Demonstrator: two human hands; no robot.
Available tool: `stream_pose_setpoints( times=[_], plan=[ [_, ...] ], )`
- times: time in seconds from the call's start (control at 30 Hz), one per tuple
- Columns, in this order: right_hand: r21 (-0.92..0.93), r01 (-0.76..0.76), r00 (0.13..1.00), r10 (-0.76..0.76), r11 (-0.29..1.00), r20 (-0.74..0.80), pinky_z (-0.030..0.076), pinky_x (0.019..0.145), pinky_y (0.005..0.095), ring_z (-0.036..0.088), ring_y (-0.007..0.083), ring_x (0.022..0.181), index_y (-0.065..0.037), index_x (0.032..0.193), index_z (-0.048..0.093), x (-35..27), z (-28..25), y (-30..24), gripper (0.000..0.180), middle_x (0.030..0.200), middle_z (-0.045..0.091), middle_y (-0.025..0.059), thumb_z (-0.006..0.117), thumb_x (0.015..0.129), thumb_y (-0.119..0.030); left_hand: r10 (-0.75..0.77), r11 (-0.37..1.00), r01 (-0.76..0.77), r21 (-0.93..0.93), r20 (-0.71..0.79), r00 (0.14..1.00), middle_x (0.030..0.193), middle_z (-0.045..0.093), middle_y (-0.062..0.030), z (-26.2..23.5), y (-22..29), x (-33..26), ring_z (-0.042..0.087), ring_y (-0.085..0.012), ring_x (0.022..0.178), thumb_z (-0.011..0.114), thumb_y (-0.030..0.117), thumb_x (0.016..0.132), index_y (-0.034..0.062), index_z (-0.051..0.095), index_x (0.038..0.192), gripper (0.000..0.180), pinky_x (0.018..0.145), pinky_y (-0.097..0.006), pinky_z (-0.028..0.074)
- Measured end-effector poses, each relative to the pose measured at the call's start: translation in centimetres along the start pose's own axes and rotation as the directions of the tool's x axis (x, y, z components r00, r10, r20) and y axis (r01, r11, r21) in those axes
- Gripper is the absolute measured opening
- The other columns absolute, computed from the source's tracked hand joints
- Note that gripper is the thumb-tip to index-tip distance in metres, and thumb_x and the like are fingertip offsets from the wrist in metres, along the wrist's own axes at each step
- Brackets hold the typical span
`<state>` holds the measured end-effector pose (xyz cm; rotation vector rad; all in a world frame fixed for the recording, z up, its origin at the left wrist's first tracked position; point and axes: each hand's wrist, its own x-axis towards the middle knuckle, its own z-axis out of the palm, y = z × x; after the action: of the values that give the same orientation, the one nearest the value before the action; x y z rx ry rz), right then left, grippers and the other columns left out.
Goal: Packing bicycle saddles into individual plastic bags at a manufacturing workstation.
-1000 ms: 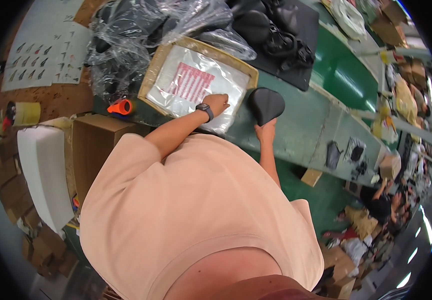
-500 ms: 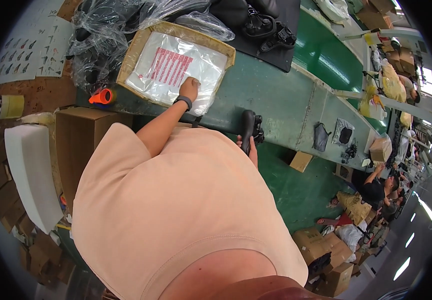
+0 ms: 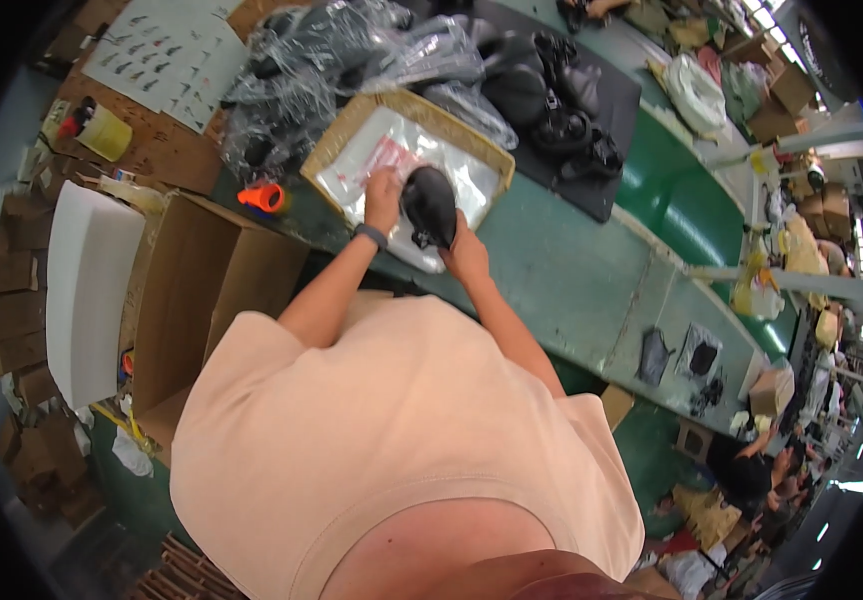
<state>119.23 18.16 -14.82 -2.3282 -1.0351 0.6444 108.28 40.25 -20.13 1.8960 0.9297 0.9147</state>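
Observation:
My right hand (image 3: 466, 254) grips a black bicycle saddle (image 3: 429, 203) near its lower end, holding it over the shallow yellowish tray (image 3: 492, 160). In that tray lies a stack of clear plastic bags (image 3: 352, 188) with red print. My left hand (image 3: 383, 202), a dark band on its wrist, is closed at the bags just left of the saddle. Its fingertips seem to pinch the top bag's film, though they are partly hidden.
Plastic-wrapped black saddles (image 3: 287, 90) heap behind the tray. More unwrapped saddles (image 3: 562, 100) rest on a dark mat. An orange cylinder (image 3: 263, 198) lies left of the tray. An open cardboard box (image 3: 187, 290) and white foam (image 3: 97, 290) stand left. Co-workers (image 3: 752, 465) are far right.
My right hand has brought the saddle from the table's front edge up and left over the tray. My left hand, earlier flat on the bags, is now closed beside the saddle. The view has shifted.

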Motion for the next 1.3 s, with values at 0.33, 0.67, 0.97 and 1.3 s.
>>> stream_pose_setpoints(
  times=[0.33,0.67,0.97,1.3],
  plan=[
    [0.74,-0.547,0.832,0.157,0.392,0.532,0.065,0.07,0.0422,0.074,0.0265,0.083,-0.001,0.135,0.054,0.6,-5.0,-6.2,0.06,0.107,0.073,0.0173,0.087,0.087,-0.014,-0.023,0.869,0.163,-0.468,0.289,0.957,0.136,0.065,-0.0102,-15.5,12.0,-0.6,0.059,-0.0265,0.13,0.057,0.016,0.112,0.0046,0.067,0.114,0.016,0.114,-0.038,0.043],
    [0.381,0.313,0.902,-0.147,0.87,-0.407,0.052,0.108,0.0442,0.069,0.0405,0.123,0.003,0.152,0.053,4.9,-10.2,-20.5,0.048,0.134,0.071,0.0233,0.063,0.107,-0.012,-0.087,0.729,0.528,-0.435,0.707,0.702,0.135,0.069,-0.0044,-13.6,16.9,13.5,0.063,-0.0161,0.126,0.07,0.033,0.107,0.0043,0.059,0.145,0.049,0.108,-0.035,0.05],
    [0.572,0.025,0.85,0.284,0.82,-0.444,0.059,0.098,0.0411,0.076,0.0302,0.109,0.001,0.144,0.064,17.3,-14.7,-7.6,0.046,0.119,0.078,0.0189,0.073,0.102,-0.015,-0.368,0.103,0.78,-0.617,0.705,0.606,0.115,0.075,-0.0045,-5.5,6.6,39.2,0.07,-0.015,0.097,0.069,0.019,0.107,0.0093,0.068,0.133,0.028,0.08,-0.029,0.057],
    [-0.128,-0.088,0.836,0.003,0.988,-0.549,0.046,0.119,0.0506,0.057,0.0495,0.138,0.006,0.165,0.033,45.2,-17.6,9.2,0.109,0.155,0.054,0.0331,0.091,0.081,-0.031,-0.537,0.635,0.65,-0.418,0.366,0.76,0.079,0.062,0.0049,-5.0,3.2,29.0,0.046,-0.002,0.059,0.062,0.024,0.113,0.0059,0.073,0.125,0.025,0.051,-0.021,0.035]
  ],
)
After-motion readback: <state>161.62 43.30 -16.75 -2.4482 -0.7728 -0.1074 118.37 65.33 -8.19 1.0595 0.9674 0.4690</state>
